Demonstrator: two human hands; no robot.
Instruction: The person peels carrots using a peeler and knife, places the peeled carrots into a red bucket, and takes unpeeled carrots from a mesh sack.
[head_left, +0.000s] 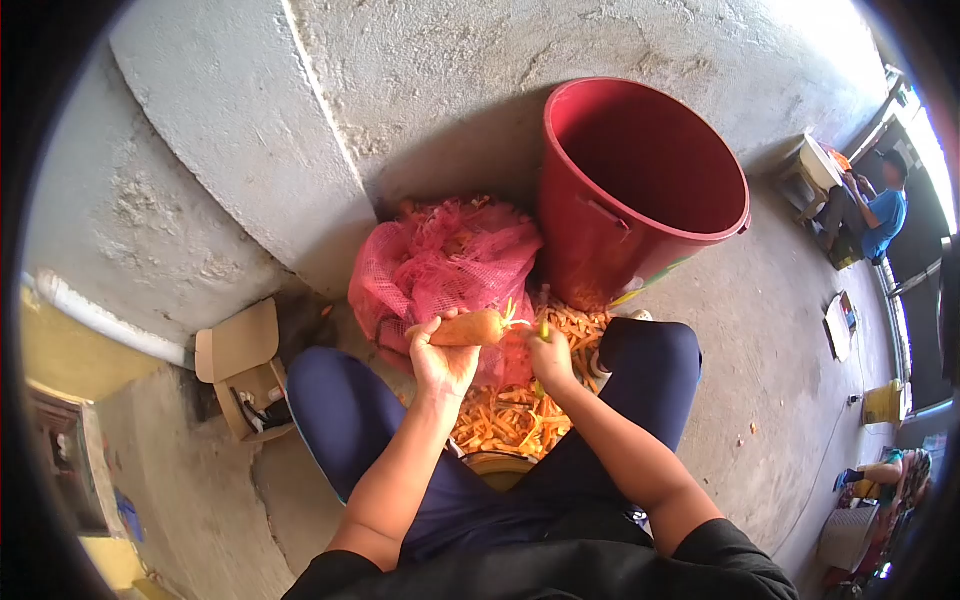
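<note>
Upper-right glare (dark, curved fisheye edges).

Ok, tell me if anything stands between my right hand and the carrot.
Nothing visible does: the carrot lies in the left hand, its stem end facing the right hand, which holds a green tool.

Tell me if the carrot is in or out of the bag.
Out: the left hand holds the carrot, and no mesh of the bag covers it.
</note>
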